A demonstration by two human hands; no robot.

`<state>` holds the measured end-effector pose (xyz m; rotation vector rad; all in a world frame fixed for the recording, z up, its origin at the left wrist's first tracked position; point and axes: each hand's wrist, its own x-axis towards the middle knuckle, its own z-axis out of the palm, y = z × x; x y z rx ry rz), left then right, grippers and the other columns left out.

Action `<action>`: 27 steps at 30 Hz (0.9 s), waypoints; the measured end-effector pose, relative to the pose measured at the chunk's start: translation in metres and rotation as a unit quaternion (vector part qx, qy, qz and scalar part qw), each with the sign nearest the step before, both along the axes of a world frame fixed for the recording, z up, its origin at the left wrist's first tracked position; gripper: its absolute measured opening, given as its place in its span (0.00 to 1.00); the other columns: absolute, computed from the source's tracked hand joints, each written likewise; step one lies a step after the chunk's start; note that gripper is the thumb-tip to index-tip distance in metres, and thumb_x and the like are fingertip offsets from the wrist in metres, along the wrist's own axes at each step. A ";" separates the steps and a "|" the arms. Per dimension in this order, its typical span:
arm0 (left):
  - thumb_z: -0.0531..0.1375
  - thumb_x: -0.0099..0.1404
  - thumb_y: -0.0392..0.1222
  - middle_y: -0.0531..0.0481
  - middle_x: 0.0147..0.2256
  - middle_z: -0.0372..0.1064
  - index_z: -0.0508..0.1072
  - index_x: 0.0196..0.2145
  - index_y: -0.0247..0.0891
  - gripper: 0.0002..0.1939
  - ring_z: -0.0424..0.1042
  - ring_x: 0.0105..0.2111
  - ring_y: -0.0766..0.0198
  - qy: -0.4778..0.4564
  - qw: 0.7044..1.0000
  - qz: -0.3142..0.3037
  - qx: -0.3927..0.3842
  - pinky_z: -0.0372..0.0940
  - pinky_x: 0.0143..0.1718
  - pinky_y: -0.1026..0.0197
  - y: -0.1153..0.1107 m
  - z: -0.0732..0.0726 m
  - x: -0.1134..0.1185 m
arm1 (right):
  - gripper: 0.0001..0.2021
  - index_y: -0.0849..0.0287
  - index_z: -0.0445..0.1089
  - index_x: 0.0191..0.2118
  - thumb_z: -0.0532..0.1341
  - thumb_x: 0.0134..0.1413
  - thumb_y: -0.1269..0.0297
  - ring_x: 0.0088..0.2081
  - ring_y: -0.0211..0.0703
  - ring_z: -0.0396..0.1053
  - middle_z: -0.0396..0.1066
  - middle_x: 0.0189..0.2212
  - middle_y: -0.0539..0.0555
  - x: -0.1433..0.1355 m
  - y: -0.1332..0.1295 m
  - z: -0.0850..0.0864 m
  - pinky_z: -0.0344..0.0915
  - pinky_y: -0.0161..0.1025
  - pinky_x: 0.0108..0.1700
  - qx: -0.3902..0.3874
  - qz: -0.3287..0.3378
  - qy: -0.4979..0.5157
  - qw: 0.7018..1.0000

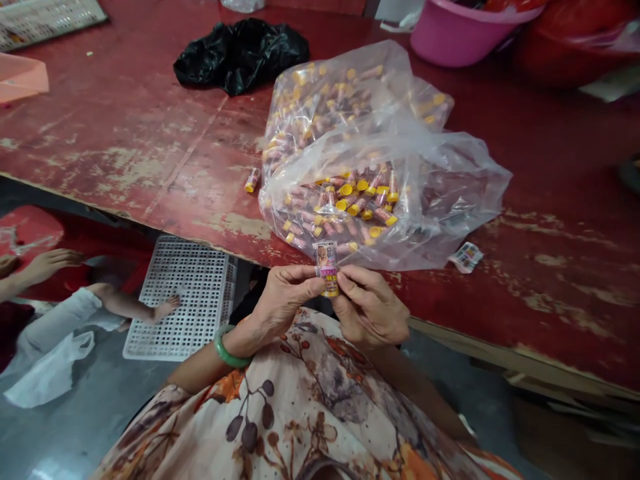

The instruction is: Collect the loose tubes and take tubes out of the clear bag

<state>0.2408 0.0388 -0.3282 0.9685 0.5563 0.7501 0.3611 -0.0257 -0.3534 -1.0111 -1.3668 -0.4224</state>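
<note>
Close to the table's front edge, a small tube (327, 259) with a colourful printed label and a yellow end at the bottom stands upright between my hands. My left hand (283, 297), below which a green bangle sits on the wrist, pinches its left side with thumb and forefinger. On the other side, the thumb and fingers of my right hand (373, 307) close on its right edge. Just beyond lies an opened clear plastic bag (450, 193) full of similar yellow-capped tubes (357, 197). Another filled clear bag (345, 87) rests behind it.
On the worn red table (125, 147) are a loose tube (253, 180), a small printed label piece (467, 257), a black plastic bag (243, 55) and a pink basin (460, 33). Below left, another person's bare foot (166, 308) rests on a white perforated crate (185, 287).
</note>
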 end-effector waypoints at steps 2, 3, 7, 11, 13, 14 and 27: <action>0.75 0.44 0.49 0.47 0.28 0.78 0.83 0.31 0.36 0.18 0.74 0.30 0.62 0.001 1.000 -0.003 -0.001 0.68 0.40 0.61 -0.001 0.001 0.000 | 0.15 0.61 0.74 0.47 0.61 0.54 0.78 0.41 0.44 0.74 0.74 0.42 0.59 0.000 -0.001 -0.002 0.75 0.39 0.38 0.000 -0.007 0.004 1.000; 0.75 0.44 0.50 0.47 0.28 0.78 0.83 0.31 0.36 0.18 0.74 0.30 0.62 0.002 1.000 -0.002 -0.004 0.68 0.41 0.61 -0.001 0.001 0.000 | 0.14 0.60 0.74 0.47 0.61 0.55 0.77 0.40 0.44 0.74 0.74 0.42 0.59 -0.001 -0.002 -0.003 0.75 0.39 0.37 0.000 -0.013 0.004 1.000; 0.76 0.42 0.49 0.48 0.26 0.77 0.82 0.29 0.35 0.18 0.73 0.29 0.64 0.002 1.000 0.005 -0.013 0.67 0.38 0.62 -0.001 0.001 0.002 | 0.15 0.58 0.73 0.48 0.61 0.55 0.76 0.40 0.43 0.75 0.74 0.43 0.57 -0.002 -0.003 -0.005 0.74 0.36 0.36 -0.007 -0.037 -0.003 0.999; 0.76 0.43 0.50 0.48 0.26 0.76 0.82 0.29 0.35 0.19 0.72 0.28 0.66 -0.009 1.000 -0.009 -0.013 0.66 0.37 0.64 -0.001 -0.002 0.002 | 0.16 0.60 0.73 0.48 0.61 0.54 0.79 0.40 0.43 0.75 0.74 0.43 0.58 -0.004 -0.004 -0.005 0.73 0.36 0.37 0.006 -0.046 -0.012 0.999; 0.76 0.43 0.51 0.49 0.26 0.76 0.82 0.29 0.36 0.19 0.71 0.28 0.67 -0.012 1.000 -0.011 -0.013 0.65 0.36 0.65 0.000 -0.003 0.002 | 0.17 0.60 0.73 0.48 0.61 0.54 0.80 0.40 0.42 0.75 0.74 0.43 0.59 -0.005 -0.004 -0.005 0.73 0.35 0.38 0.006 -0.051 -0.014 0.999; 0.76 0.42 0.51 0.49 0.26 0.76 0.82 0.29 0.36 0.19 0.72 0.28 0.67 -0.013 1.000 -0.012 -0.013 0.65 0.36 0.65 0.000 -0.004 0.002 | 0.17 0.60 0.73 0.48 0.61 0.53 0.80 0.40 0.42 0.75 0.74 0.43 0.58 -0.006 -0.005 -0.005 0.73 0.35 0.38 0.003 -0.055 -0.014 0.998; 0.75 0.43 0.51 0.49 0.27 0.77 0.82 0.30 0.35 0.20 0.73 0.29 0.65 -0.024 0.999 -0.024 -0.014 0.68 0.37 0.63 -0.001 -0.006 0.003 | 0.20 0.61 0.71 0.52 0.63 0.53 0.80 0.42 0.44 0.75 0.73 0.45 0.59 -0.006 -0.012 -0.009 0.73 0.37 0.41 -0.041 -0.100 -0.050 0.993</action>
